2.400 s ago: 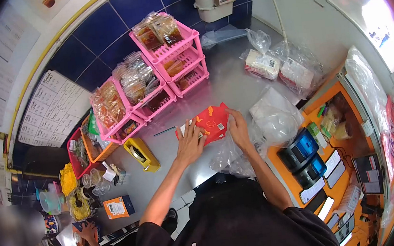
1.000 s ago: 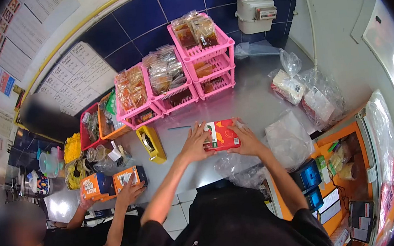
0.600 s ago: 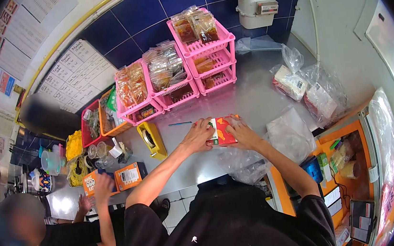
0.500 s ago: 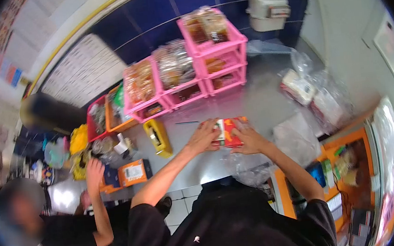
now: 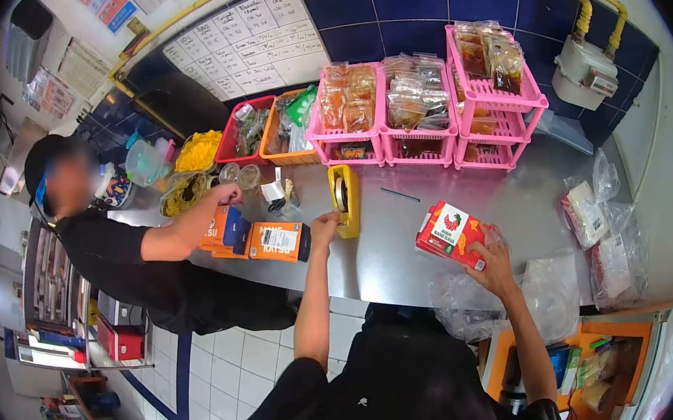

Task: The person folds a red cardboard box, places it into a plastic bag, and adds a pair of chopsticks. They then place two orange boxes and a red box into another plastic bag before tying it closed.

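Note:
My right hand (image 5: 491,263) grips the right end of a red cardboard food box (image 5: 447,235), thumb near its barcode. The box rests on the steel table, with a white label and a red emblem on it. My left hand (image 5: 325,229) is at the front end of a yellow tape dispenser (image 5: 349,221), fingers pinched at the tape's loose end. The tape itself is barely visible there. A roll of tape (image 5: 341,194) sits in the dispenser. Beyond the box lies a thin dark pen-like stick (image 5: 400,195).
Pink baskets (image 5: 419,137) of sauce sachets stand along the wall. Crumpled clear plastic bags (image 5: 478,310) lie at the table's front edge, and bagged packs (image 5: 602,239) at the right. A co-worker (image 5: 161,261) at the left reaches over orange boxes (image 5: 274,241).
My left hand has left the red box and moved left to the tape dispenser. My right hand has shifted to the box's right end. The camera view has swung left.

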Available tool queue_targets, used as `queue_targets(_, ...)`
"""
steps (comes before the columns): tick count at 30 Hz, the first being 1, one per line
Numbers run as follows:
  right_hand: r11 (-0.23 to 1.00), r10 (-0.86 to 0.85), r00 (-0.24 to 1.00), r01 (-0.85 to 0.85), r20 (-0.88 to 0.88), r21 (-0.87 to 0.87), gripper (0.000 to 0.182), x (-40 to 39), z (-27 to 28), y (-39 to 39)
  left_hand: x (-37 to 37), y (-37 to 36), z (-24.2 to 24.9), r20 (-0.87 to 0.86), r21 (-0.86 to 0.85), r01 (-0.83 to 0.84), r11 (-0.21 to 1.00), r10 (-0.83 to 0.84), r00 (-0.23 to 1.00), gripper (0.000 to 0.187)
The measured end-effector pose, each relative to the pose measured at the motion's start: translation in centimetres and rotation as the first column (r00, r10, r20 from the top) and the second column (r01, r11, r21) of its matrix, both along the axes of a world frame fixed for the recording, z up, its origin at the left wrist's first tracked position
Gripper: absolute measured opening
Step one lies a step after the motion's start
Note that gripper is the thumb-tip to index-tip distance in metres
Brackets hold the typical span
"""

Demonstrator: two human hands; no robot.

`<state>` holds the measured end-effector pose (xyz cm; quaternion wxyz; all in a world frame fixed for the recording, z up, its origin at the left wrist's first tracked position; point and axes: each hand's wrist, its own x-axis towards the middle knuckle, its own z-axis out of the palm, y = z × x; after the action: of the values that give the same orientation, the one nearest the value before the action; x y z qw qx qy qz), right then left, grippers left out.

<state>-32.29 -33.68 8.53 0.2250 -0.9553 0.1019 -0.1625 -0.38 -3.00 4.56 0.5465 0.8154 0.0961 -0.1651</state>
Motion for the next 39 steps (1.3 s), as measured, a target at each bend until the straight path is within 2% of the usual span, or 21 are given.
queue_targets(4,1.000,0.012,1.000,-0.012,0.011,0.003,0.040,-0.2,0.5,0.0,1.5,-0.7,-0.8,0.019,0.032,0.099,0.995,-0.099,0.995,0.029)
queue_targets(6,1.000,0.015,1.000,-0.015,0.011,0.002,0.041,-0.2,0.5,0.1,1.8,-0.6,-1.9,0.129,-0.066,0.090,0.994,-0.081,0.988,0.027)
queue_targets(7,1.000,0.011,1.000,-0.011,0.016,0.004,0.041,-0.2,0.6,0.1,0.6,-0.8,-0.3,0.129,-0.067,0.093,0.993,-0.083,0.988,0.027)
queue_targets(9,1.000,0.002,1.000,-0.002,0.015,-0.007,0.041,0.0,0.8,0.0,-2.8,-0.6,2.2,0.210,-0.170,-0.031,0.985,0.067,0.975,0.023)
queue_targets(14,1.000,-0.014,1.000,0.014,0.003,0.012,0.037,0.0,0.2,0.0,-5.0,1.0,-2.8,0.199,-0.180,-0.028,0.983,0.064,0.978,0.025)
queue_targets(16,1.000,-0.020,1.000,0.020,0.014,0.023,0.038,0.0,-0.1,-0.2,-5.0,0.9,-4.4,0.282,0.247,-0.075,0.966,0.002,0.959,0.026)
queue_targets(17,0.999,-0.031,1.000,0.030,0.004,0.025,0.038,0.0,-0.4,-0.2,-5.0,1.2,-5.1,0.273,0.250,-0.062,0.966,-0.008,0.962,0.026)
queue_targets(19,0.999,0.003,0.998,-0.005,0.063,0.031,0.039,0.0,-0.9,-0.6,-4.7,2.1,-6.4,0.500,0.516,-0.126,0.847,-0.179,0.847,0.025)
queue_targets(20,0.998,0.018,0.999,-0.021,0.050,0.053,0.038,-0.2,-1.0,-0.7,-5.3,2.3,-5.8,0.467,0.576,-0.117,0.809,-0.208,0.859,0.025)
queue_targets(22,0.998,0.015,0.999,-0.018,0.044,0.056,0.039,-0.1,-1.0,-1.1,-7.0,2.5,-6.2,0.542,0.286,0.008,0.958,-0.168,0.823,0.020)
queue_targets(23,0.999,0.026,0.999,-0.028,0.032,0.046,0.039,-0.5,-0.9,-0.9,-9.0,1.7,-4.6,0.471,0.185,0.120,0.975,-0.196,0.860,0.017)
queue_targets(25,0.999,-0.012,1.000,0.013,-0.017,0.040,0.040,-0.6,0.1,-0.8,-13.4,-1.9,-1.9,0.495,-0.041,0.382,0.923,-0.313,0.810,0.018)
queue_targets(26,0.999,0.021,0.998,-0.019,-0.052,0.037,0.041,-0.7,0.3,-0.8,-15.9,-4.2,0.3,0.398,-0.091,0.454,0.887,-0.385,0.832,0.015)
queue_targets(29,0.998,0.019,0.998,-0.016,-0.057,0.054,0.042,-0.7,0.2,-0.8,-20.9,-11.0,4.6,0.371,-0.199,0.594,0.780,-0.501,0.782,0.019)
queue_targets(30,0.998,0.015,0.999,-0.013,-0.052,0.053,0.042,-0.7,0.1,-0.7,-21.6,-12.5,4.0,0.394,-0.258,0.618,0.742,-0.504,0.769,0.027)
queue_targets(31,0.999,0.016,0.999,-0.014,-0.037,0.040,0.043,-0.7,0.0,-0.8,-22.3,-13.8,4.0,0.382,-0.359,0.622,0.696,-0.498,0.778,0.046)
queue_targets(32,1.000,0.012,1.000,-0.011,-0.021,0.028,0.044,-0.7,-0.1,-0.8,-23.0,-14.9,4.0,0.362,-0.334,0.609,0.719,-0.499,0.787,0.055)
queue_targets(34,0.999,-0.006,1.000,0.007,-0.006,0.040,0.045,-0.9,-0.4,-0.8,-23.4,-16.2,3.1,0.443,-0.285,0.591,0.754,-0.443,0.779,0.040)
queue_targets(35,0.998,-0.011,1.000,0.011,-0.001,0.055,0.046,-0.9,-0.6,-0.7,-23.7,-16.4,2.6,0.448,-0.279,0.604,0.747,-0.455,0.770,0.040)
queue_targets(37,0.999,-0.017,1.000,0.016,0.008,0.050,0.047,-0.9,-0.9,-1.0,-24.1,-16.7,2.5,0.376,-0.216,0.523,0.824,-0.425,0.824,0.025)
queue_targets(39,0.999,-0.015,1.000,0.015,0.014,0.047,0.049,-0.9,-1.1,-0.9,-24.3,-16.5,2.4,0.361,-0.156,0.525,0.837,-0.446,0.819,0.023)
